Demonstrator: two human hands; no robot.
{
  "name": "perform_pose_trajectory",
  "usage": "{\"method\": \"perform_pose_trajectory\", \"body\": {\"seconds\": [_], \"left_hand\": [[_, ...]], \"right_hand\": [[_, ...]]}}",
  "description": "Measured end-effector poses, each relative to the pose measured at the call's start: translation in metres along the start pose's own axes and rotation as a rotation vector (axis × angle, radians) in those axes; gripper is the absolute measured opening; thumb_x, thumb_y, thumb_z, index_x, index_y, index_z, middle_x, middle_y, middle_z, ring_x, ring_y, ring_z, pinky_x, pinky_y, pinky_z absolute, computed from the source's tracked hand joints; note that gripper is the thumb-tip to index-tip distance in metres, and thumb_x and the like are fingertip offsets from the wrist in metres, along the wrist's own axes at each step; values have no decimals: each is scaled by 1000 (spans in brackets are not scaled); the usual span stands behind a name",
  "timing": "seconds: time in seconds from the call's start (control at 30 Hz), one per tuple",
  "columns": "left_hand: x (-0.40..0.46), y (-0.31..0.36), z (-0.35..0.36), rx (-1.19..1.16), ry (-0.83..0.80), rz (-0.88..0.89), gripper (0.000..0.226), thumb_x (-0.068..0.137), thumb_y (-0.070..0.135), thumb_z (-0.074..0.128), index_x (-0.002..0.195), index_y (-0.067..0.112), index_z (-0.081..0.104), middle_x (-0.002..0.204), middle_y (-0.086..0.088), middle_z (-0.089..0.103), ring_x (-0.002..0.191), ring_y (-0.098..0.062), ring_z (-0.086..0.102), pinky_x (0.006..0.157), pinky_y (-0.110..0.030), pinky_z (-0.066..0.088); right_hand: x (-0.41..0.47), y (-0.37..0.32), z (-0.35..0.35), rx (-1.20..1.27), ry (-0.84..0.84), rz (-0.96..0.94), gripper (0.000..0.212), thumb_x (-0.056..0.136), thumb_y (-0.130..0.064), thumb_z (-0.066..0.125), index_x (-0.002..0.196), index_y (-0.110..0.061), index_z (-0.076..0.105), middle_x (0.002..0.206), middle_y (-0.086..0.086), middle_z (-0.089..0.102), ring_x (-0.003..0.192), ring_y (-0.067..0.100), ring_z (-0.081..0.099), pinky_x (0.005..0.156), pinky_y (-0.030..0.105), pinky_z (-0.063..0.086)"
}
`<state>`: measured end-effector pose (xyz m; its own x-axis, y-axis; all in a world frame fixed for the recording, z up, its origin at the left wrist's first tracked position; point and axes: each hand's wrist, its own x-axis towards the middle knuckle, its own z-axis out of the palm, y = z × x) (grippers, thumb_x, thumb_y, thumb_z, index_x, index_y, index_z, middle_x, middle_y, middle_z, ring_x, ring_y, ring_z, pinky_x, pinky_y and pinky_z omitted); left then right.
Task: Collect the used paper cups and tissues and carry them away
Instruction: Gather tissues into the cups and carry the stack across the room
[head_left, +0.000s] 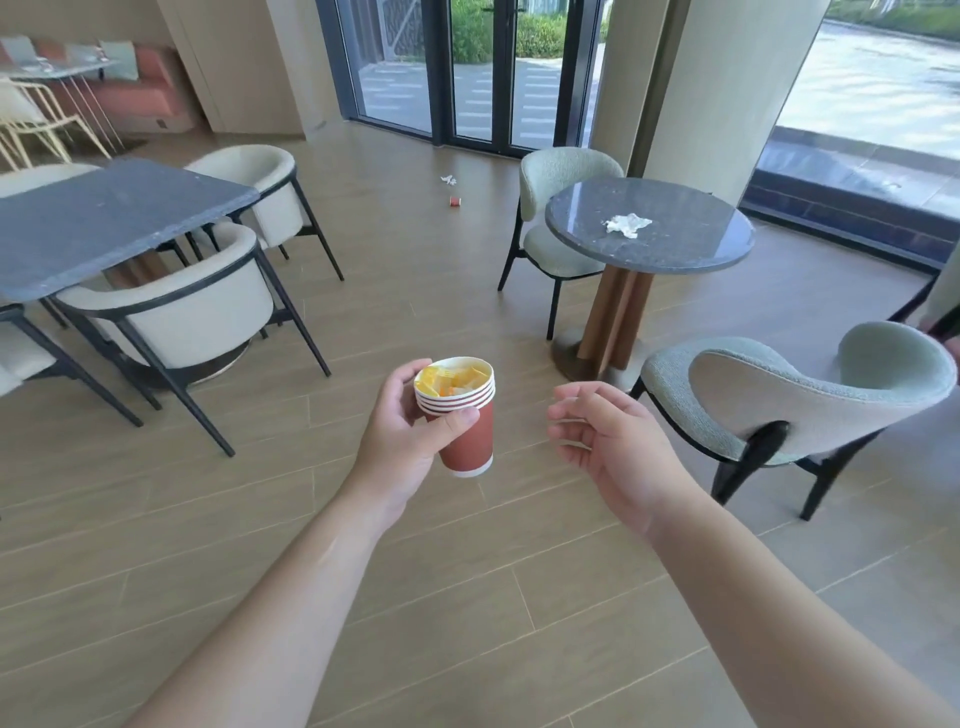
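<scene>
My left hand (410, 436) grips a stack of several red paper cups (467, 441), held upright in front of me; yellow and white scraps fill the top cup. My right hand (602, 436) hovers to the right of the stack, fingers loosely curled, holding nothing. A crumpled white tissue (627, 224) lies on the round dark table (675, 249) ahead on the right. Farther off on the floor, near the glass doors, lie a small red cup (455, 201) on its side and another white tissue (448, 180).
A rectangular grey table (104, 218) with cream armchairs (197, 306) stands at the left. Pale green chairs flank the round table: one (561, 208) behind it, one (800, 395) close on my right. Wooden floor runs between them toward the glass doors (467, 67).
</scene>
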<state>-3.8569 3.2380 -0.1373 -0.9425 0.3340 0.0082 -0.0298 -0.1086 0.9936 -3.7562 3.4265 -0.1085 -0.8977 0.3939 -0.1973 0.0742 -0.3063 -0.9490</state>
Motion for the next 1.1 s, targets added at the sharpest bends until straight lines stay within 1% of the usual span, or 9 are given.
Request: {"method": "perform_pose_trajectory", "body": {"seconds": [0.13, 0.27, 0.4, 0.47, 0.67, 0.77, 0.87, 1.0, 1.1], "left_hand": [[45, 4, -17, 3, -27, 13, 69, 63, 19, 85, 125, 30, 57, 104, 18, 74, 98, 1, 67, 85, -21, 55], [76, 4, -26, 2, -44, 15, 67, 63, 19, 86, 123, 32, 57, 102, 21, 75, 97, 3, 67, 83, -20, 55], [111, 1, -26, -6, -47, 6, 68, 63, 19, 86, 124, 32, 58, 107, 16, 74, 103, -3, 66, 89, -24, 54], [129, -3, -21, 3, -56, 3, 68, 63, 20, 86, 124, 32, 58, 105, 18, 74, 102, -2, 66, 87, -22, 54], [189, -19, 3, 46, -75, -14, 69, 64, 20, 86, 125, 32, 57, 104, 21, 75, 99, 1, 67, 84, -21, 54], [230, -23, 21, 63, -52, -26, 69, 64, 20, 86, 125, 32, 58, 105, 19, 75, 99, 0, 67, 84, -20, 54], [277, -25, 50, 72, -53, -47, 69, 64, 19, 86, 126, 31, 58, 110, 13, 74, 100, -1, 68, 86, -24, 54], [346, -23, 106, 91, -91, -59, 70, 63, 18, 85, 127, 29, 57, 118, 5, 72, 103, -6, 67, 87, -24, 53], [394, -22, 155, 96, -137, -47, 69, 63, 18, 85, 126, 30, 57, 117, 6, 72, 101, -4, 67, 87, -24, 53]], "right_hand": [[38, -4, 32, -11, -7, -10, 20, 75, -22, 59, 93, -18, 67, 83, 0, 68, 71, 13, 62, 62, 25, 48], [70, -9, 46, -20, -5, -14, 15, 87, -12, 55, 96, -16, 66, 83, 0, 68, 72, 14, 62, 61, 24, 48], [104, -17, 51, -16, -5, -29, 20, 80, -16, 57, 97, -15, 67, 84, 0, 68, 72, 13, 62, 59, 23, 48], [120, -16, 48, -1, -1, -18, 23, 76, -18, 58, 98, -15, 67, 83, 0, 68, 71, 12, 63, 57, 21, 49], [188, -13, 26, 51, 30, 15, 16, 83, -14, 57, 94, -16, 67, 81, 0, 67, 73, 14, 62, 58, 22, 48], [235, -20, 14, 72, 16, 26, 16, 82, -13, 57, 94, -16, 67, 80, -1, 67, 72, 13, 62, 60, 23, 48], [286, -35, -7, 87, 21, 31, 16, 88, -9, 54, 94, -16, 67, 80, -1, 67, 71, 13, 62, 62, 24, 49], [351, -65, -52, 111, 74, 22, 17, 90, -8, 53, 93, -16, 68, 81, 0, 68, 70, 13, 62, 64, 25, 48], [394, -89, -95, 118, 116, 7, 17, 88, -9, 55, 89, -18, 69, 81, 1, 68, 69, 13, 62, 65, 27, 48]]}}
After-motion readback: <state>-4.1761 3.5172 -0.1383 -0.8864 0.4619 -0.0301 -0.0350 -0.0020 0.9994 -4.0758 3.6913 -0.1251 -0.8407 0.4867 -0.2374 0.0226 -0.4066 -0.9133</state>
